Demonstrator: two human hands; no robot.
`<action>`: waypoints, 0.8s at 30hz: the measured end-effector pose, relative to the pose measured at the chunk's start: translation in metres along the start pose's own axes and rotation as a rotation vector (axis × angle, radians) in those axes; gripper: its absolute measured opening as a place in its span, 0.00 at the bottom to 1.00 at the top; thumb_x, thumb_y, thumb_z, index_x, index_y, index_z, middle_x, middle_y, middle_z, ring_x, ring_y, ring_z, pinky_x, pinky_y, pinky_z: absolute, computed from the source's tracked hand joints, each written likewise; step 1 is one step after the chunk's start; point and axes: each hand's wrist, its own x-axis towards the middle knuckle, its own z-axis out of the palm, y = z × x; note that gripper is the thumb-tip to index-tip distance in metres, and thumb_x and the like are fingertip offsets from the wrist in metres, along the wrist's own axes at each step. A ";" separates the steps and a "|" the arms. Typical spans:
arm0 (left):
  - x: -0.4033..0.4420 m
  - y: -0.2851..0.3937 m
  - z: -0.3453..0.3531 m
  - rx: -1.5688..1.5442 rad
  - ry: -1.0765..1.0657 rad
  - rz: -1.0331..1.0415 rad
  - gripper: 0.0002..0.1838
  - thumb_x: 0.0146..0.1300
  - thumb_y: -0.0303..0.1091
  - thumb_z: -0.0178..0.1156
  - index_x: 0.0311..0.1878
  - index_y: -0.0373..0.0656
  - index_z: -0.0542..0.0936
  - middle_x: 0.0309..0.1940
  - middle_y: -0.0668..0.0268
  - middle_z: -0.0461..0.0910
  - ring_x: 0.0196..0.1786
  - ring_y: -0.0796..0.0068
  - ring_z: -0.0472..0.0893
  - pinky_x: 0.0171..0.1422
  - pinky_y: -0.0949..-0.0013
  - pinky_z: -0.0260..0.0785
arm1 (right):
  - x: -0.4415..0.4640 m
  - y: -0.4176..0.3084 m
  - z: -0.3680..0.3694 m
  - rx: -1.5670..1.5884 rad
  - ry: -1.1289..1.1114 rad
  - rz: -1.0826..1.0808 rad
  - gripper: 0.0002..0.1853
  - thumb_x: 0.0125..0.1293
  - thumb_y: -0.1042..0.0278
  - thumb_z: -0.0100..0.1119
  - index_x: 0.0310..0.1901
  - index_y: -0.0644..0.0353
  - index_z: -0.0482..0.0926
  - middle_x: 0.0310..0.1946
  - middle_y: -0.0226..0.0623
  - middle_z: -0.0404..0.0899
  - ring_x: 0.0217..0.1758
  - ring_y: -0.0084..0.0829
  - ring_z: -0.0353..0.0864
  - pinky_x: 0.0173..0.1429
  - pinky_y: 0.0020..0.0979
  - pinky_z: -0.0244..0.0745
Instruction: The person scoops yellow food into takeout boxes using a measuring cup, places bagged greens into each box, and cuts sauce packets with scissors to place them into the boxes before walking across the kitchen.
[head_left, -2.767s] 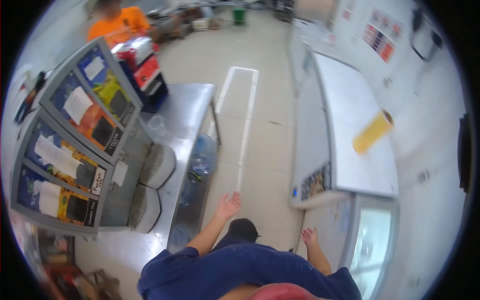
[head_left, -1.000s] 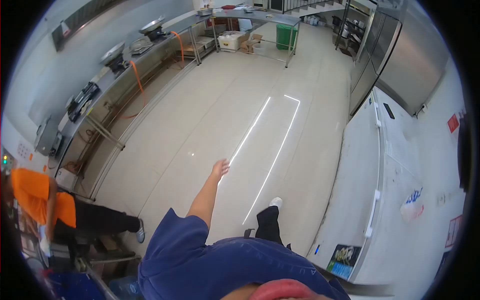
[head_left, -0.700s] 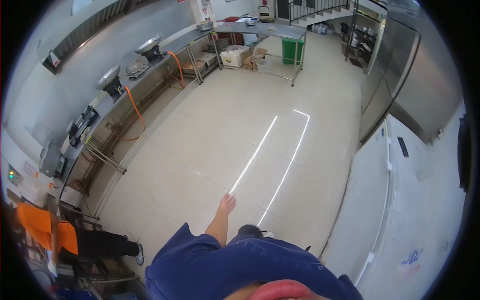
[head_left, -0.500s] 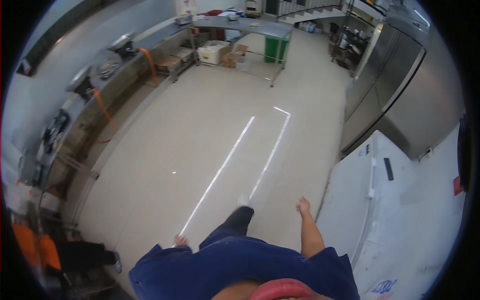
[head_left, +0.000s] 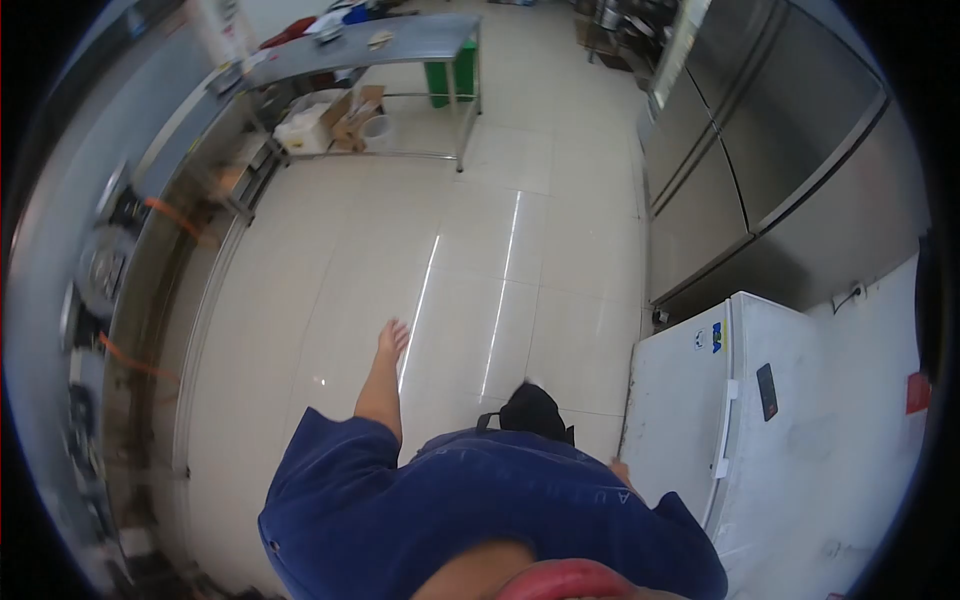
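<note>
My left hand [head_left: 395, 337] swings out ahead of my body over the tiled floor [head_left: 330, 300]. It holds nothing, and its fingers are loosely apart. At my right side, my right hand [head_left: 620, 468] shows only in part past the navy shirt [head_left: 500, 500]; its fingers are hidden. The white chest freezer [head_left: 680, 380] is the nearest thing to that hand, and I cannot tell if they touch. One leg in black [head_left: 535, 412] is in front of me.
Ahead stands a steel table [head_left: 400, 45] with boxes [head_left: 355, 118] and a green bin [head_left: 450, 75] beneath it. A tall steel fridge [head_left: 740, 130] lines the right side. Along the left runs a counter [head_left: 160, 250] with equipment and orange hoses [head_left: 140, 355].
I have moved forward, so the table, fridge and freezer are closer. My left arm has swung forward, while my right arm has swung back to my side. The person in orange at left is out of view.
</note>
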 end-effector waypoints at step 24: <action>0.386 0.169 0.355 0.016 0.361 -0.390 0.27 0.61 0.56 0.47 0.53 0.43 0.69 0.42 0.60 0.73 0.42 0.68 0.74 0.43 0.64 0.68 | 0.382 -1.252 0.128 0.090 -0.243 -1.165 0.16 0.63 0.56 0.50 0.37 0.63 0.75 0.24 0.37 0.78 0.25 0.30 0.77 0.28 0.28 0.72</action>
